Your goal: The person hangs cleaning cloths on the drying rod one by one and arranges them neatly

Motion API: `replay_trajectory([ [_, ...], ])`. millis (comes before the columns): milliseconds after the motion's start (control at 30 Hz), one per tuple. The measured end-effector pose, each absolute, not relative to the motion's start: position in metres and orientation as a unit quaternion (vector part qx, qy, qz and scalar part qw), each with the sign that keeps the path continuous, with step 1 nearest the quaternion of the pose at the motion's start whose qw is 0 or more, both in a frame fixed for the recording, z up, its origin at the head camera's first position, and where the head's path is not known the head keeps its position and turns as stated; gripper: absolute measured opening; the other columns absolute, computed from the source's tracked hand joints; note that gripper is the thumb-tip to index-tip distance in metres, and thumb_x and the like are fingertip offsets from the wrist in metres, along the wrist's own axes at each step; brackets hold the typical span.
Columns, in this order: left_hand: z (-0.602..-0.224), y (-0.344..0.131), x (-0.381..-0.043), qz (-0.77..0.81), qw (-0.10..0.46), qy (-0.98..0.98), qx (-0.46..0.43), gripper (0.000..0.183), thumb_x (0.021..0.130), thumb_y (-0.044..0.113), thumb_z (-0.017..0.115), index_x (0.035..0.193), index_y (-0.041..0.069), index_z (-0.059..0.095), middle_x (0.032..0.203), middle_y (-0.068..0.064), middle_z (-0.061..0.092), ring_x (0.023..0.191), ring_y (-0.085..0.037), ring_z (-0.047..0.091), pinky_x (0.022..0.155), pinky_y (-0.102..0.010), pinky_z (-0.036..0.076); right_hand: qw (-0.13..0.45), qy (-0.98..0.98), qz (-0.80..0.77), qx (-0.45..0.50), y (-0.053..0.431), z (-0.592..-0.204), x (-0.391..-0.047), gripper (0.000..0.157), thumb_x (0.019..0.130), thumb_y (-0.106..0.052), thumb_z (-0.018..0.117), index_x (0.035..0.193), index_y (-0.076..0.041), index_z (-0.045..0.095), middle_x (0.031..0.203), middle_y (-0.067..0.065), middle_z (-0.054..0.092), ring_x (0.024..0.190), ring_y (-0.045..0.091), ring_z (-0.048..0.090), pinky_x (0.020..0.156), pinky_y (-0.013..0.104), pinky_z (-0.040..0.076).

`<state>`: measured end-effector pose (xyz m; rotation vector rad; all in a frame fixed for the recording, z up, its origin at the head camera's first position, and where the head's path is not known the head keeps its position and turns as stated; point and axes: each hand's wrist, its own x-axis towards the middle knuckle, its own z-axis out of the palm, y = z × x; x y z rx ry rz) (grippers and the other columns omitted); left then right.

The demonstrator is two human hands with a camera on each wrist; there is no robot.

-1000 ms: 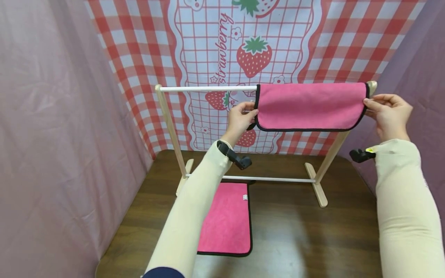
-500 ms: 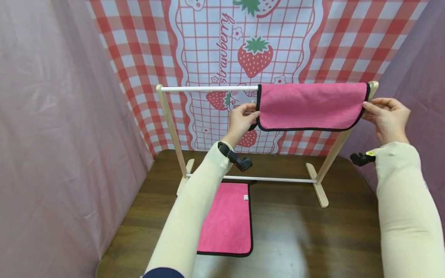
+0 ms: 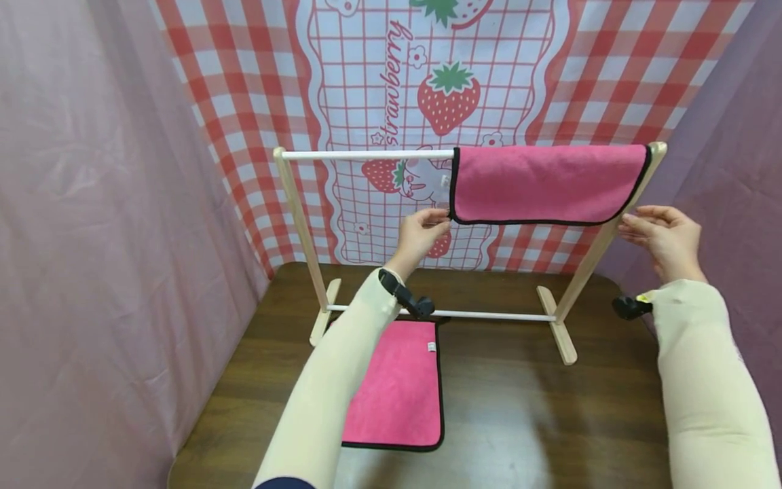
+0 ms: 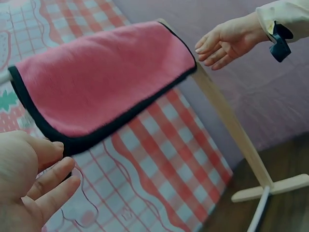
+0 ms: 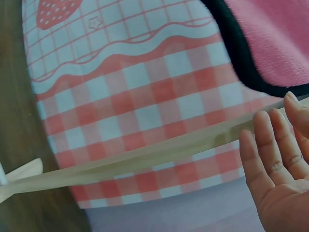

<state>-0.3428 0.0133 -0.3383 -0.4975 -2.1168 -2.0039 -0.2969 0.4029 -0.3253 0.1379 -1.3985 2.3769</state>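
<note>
1. Well to the left of the left grip, a pale pink curtain hangs in folds.
2. Nearer, but still left of that grip, stands the left wooden post of a rack, on a flat wooden foot.
3. From this post the white upper rail runs across, higher than the left grip, and passes under the hanging towel. A white lower rail runs below both grips.
4. Below the left grip, a second pink towel with black edging lies flat on the brown wooden table, partly covered from view by the cream left sleeve. A small white label shows near its far right corner.
5. The left grip has thumb and fingers together, pinching the lower left corner of the hanging towel.
6. Between the grips, and mostly above them, the hanging pink towel is draped over the upper rail's right part. Behind it is a strawberry-printed checked cloth.
7. Just left of the right grip, the right wooden post slants down.
8. The right grip has its fingers loosely extended, just beside the hanging towel's lower right corner; whether they touch, I cannot tell.
</note>
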Motion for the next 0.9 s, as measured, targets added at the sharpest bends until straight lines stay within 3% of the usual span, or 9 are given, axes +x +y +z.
replay_trajectory([
  [133, -0.357, 0.009, -0.341, -0.682, 0.075, -0.708, -0.167, 0.024, 0.090, -0.005, 0.068, 0.113, -0.009, 0.068, 0.106, -0.024, 0.070, 0.087, -0.019, 0.068, 0.079, -0.031, 0.060, 0.172, -0.504, 0.845, 0.055, 0.403, -0.342, -0.294, 0.024, 0.089, 0.024, 0.053, 0.090, 0.005, 0.068, 0.074, 0.014, 0.073, 0.062, 0.022, 0.073, 0.057, 0.030, 0.061],
  [467, -0.405, -0.006, -0.333, -0.677, 0.055, -0.722, -0.131, 0.025, 0.091, -0.004, 0.067, 0.115, -0.010, 0.067, 0.106, -0.025, 0.069, 0.097, -0.036, 0.068, 0.074, -0.031, 0.061, 0.134, -0.574, 0.806, 0.053, 0.394, -0.395, -0.287, 0.024, 0.089, 0.019, 0.059, 0.093, -0.002, 0.070, 0.079, 0.005, 0.074, 0.066, 0.016, 0.072, 0.061, 0.025, 0.060],
  [667, -0.436, -0.019, -0.328, -0.668, 0.055, -0.735, -0.102, 0.022, 0.090, -0.003, 0.067, 0.111, -0.010, 0.069, 0.103, -0.024, 0.070, 0.091, -0.027, 0.070, 0.072, -0.029, 0.061, 0.105, -0.617, 0.778, 0.057, 0.385, -0.427, -0.280, 0.024, 0.090, 0.017, 0.060, 0.096, -0.004, 0.069, 0.082, 0.002, 0.074, 0.071, 0.012, 0.072, 0.066, 0.024, 0.060],
  [767, -0.448, -0.027, -0.324, -0.669, 0.050, -0.736, -0.093, 0.022, 0.091, -0.001, 0.067, 0.111, -0.009, 0.069, 0.103, -0.024, 0.071, 0.091, -0.026, 0.070, 0.074, -0.031, 0.061, 0.092, -0.637, 0.763, 0.055, 0.386, -0.451, -0.282, 0.018, 0.090, 0.012, 0.064, 0.098, -0.004, 0.066, 0.084, -0.001, 0.074, 0.074, 0.011, 0.072, 0.067, 0.024, 0.060],
  [900, -0.463, -0.037, -0.319, -0.670, 0.047, -0.738, -0.072, 0.022, 0.091, -0.002, 0.066, 0.111, -0.009, 0.069, 0.102, -0.024, 0.071, 0.089, -0.026, 0.070, 0.076, -0.035, 0.061, 0.061, -0.642, 0.761, 0.069, 0.408, -0.511, -0.305, 0.018, 0.088, 0.005, 0.070, 0.104, -0.004, 0.068, 0.089, 0.003, 0.074, 0.079, 0.016, 0.072, 0.067, 0.027, 0.061],
])
